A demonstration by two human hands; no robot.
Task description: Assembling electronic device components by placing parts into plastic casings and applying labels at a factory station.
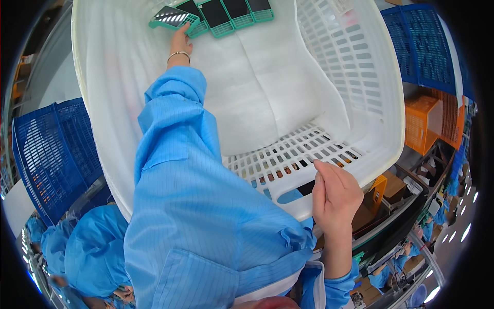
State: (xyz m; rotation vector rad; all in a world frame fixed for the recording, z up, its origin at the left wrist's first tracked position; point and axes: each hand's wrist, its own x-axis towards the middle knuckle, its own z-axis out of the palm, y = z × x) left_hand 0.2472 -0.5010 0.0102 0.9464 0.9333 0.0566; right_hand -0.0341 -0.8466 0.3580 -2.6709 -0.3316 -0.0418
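Note:
My left hand (181,43) reaches deep into a large white plastic basket (234,92). Its fingers close on the near end of a green tray (153,23) that carries a dark, glossy screen panel (172,15). This tray sits tilted beside several similar ones, such as the green tray with a black panel (215,13), lined up along the far wall. Over the near right rim of the basket my right hand (337,196) is curled closed; its fingertips are partly hidden.
White foam sheeting (242,92) lines the basket. Blue slatted crates (56,154) stand at the left, and another blue crate (422,46) is at the far right. Beside it are orange crates (423,121). People in blue workwear (98,247) are at lower left.

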